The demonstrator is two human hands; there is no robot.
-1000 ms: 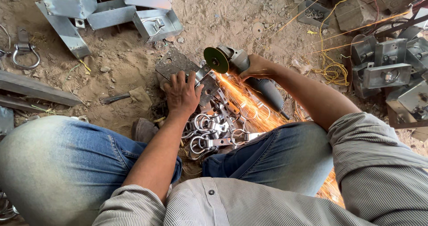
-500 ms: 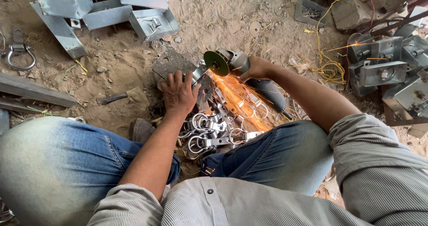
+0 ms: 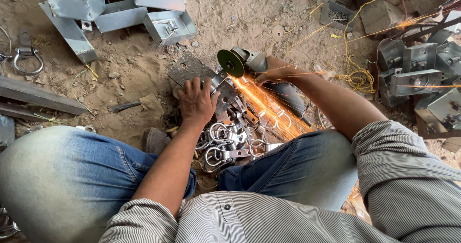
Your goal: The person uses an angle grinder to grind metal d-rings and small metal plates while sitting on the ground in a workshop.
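At far left, a grey steel shackle ring with a flat tab (image 3: 25,58) lies alone on the sandy ground (image 3: 120,75), beside long grey steel bars (image 3: 41,95). Beyond them, folded galvanised sheet-metal brackets (image 3: 120,5) are heaped at the far edge, well apart from the work.

Nearer the middle, the seated person's left hand (image 3: 196,101) presses flat, fingers spread, on a dark rusty steel plate (image 3: 192,69). It appears to pin down a small grey metal piece (image 3: 222,88) at the plate's right edge so that it cannot shift; the hand closes around nothing. The piece itself is largely hidden by the palm and the glare.

Just right of it, the green-disc angle grinder (image 3: 240,61) meets that piece, held low and tilted so that the orange sparks (image 3: 269,108) stream toward the person's right knee. The right hand (image 3: 274,70) is wrapped tight around the grinder's body, whose dark rear end runs under the forearm.

Between the blue-jeaned knees, a pile of shiny steel ring clamps (image 3: 225,144) sits close to both hands; sparks blur its right side.

At right, a tangle of yellow cord (image 3: 357,77) and stacked grey metal boxes with bolts (image 3: 415,75) run off the edge.
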